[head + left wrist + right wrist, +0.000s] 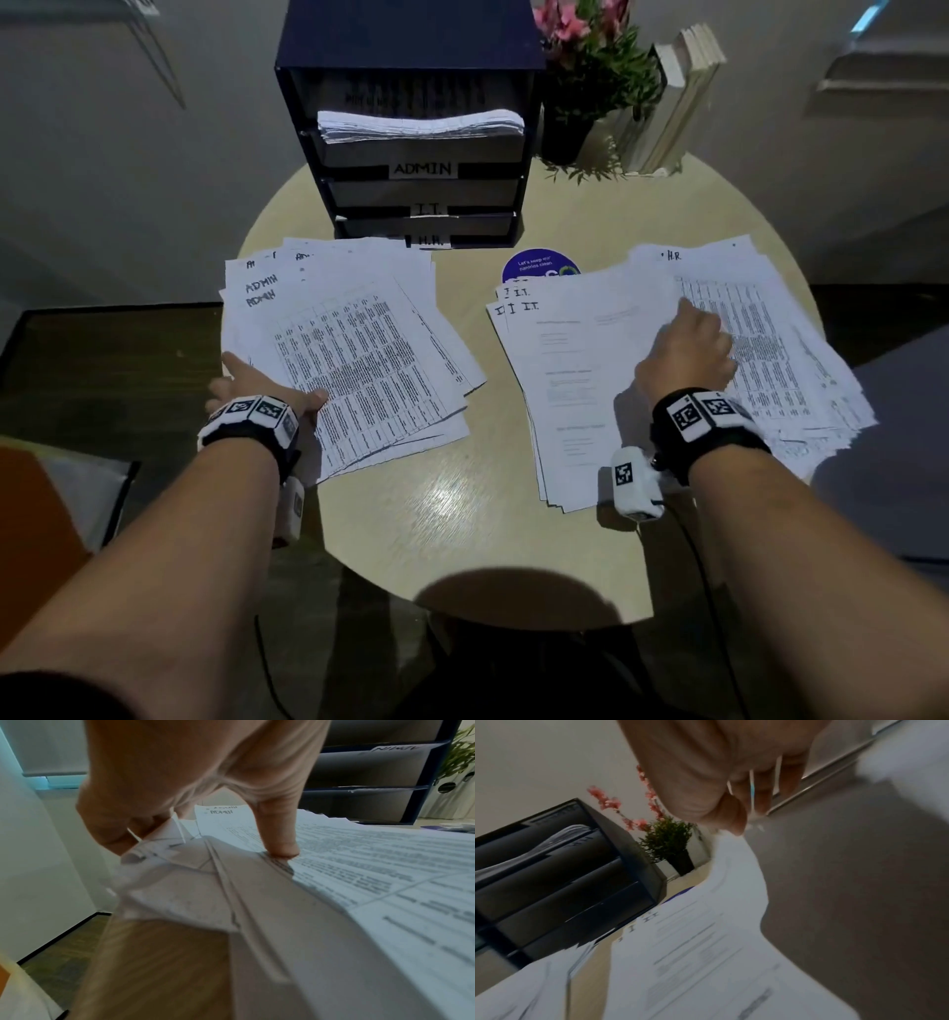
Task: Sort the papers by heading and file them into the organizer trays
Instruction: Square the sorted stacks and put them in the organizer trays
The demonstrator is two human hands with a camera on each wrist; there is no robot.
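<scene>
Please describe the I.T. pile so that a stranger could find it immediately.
On the round table, three paper piles lie before the dark organizer. The I.T. pile is the middle one, under the right hand. Its top sheet has sparse text; its neighbours show dense tables.

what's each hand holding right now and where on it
Left hand pinches the ADMIN pile at its near-left edge. Right hand pinches a sheet by its edge.

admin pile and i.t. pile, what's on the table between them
Mostly bare tabletop in the head view, with a round blue sticker at the far end, partly under the I.T. pile.
</scene>
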